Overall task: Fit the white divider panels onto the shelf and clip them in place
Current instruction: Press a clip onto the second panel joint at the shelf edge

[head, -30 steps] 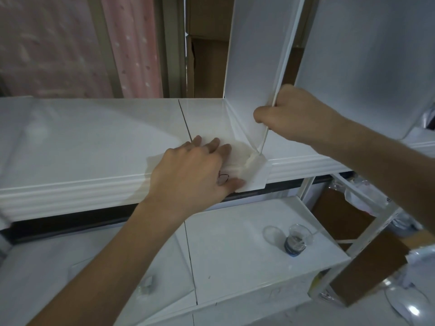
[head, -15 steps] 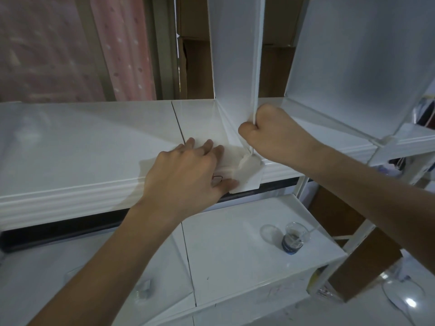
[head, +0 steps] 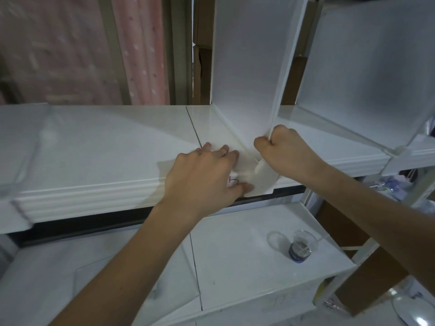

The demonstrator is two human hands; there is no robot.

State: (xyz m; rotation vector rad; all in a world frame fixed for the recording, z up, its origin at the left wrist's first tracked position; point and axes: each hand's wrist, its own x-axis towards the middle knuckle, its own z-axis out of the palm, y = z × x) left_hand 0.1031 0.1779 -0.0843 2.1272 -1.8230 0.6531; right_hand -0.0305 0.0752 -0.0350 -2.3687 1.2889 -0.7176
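A white divider panel (head: 249, 74) stands upright on the white shelf (head: 98, 151), its lower front corner sitting in a white plastic clip (head: 263, 180) on the shelf's front edge. My right hand (head: 284, 154) is closed in a fist around the panel's front edge, just above the clip. My left hand (head: 207, 177) lies flat on the shelf left of the clip, fingers spread, thumb against the clip's front. A second white panel (head: 367, 67) stands upright to the right.
A lower white shelf (head: 240, 262) carries a small clear cup (head: 301, 248) with dark liquid and a stick in it. Pink curtains (head: 77, 48) hang behind at left. Brown cardboard (head: 367, 283) and clutter sit at lower right.
My right hand slid down the panel's front edge to just above the clip. The panel now stands more upright. My left hand stayed pressed on the shelf.
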